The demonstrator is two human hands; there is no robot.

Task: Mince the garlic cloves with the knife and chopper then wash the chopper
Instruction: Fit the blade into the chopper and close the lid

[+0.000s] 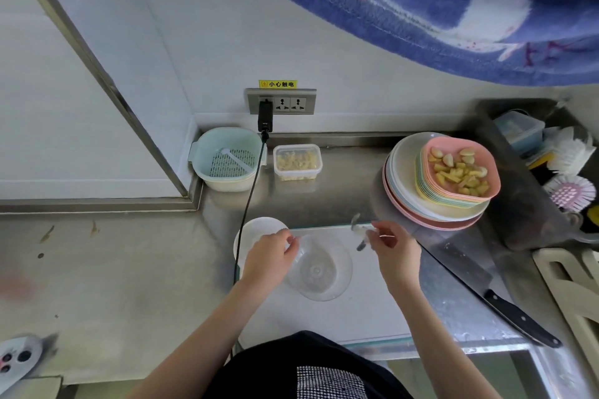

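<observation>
The clear chopper bowl (pixel 319 270) stands on the white cutting board (pixel 366 311). My left hand (pixel 270 256) pinches the bowl's left rim. My right hand (pixel 393 248) holds the chopper's blade piece (pixel 359 232) just above the board, to the right of the bowl; it looks blurred. The white chopper lid (pixel 259 230) lies behind my left hand. The knife (pixel 486 288) with a black handle lies on the counter right of the board. Cut garlic cloves fill the pink plate (pixel 486 185) on top of a plate stack.
A lidded clear box of garlic (pixel 297 161) and a mint colander basket (pixel 227 159) stand at the back. A black cable (pixel 249 197) runs from the wall socket down past the lid. Brushes (pixel 570 191) lie in the sink at right. A blue towel hangs overhead.
</observation>
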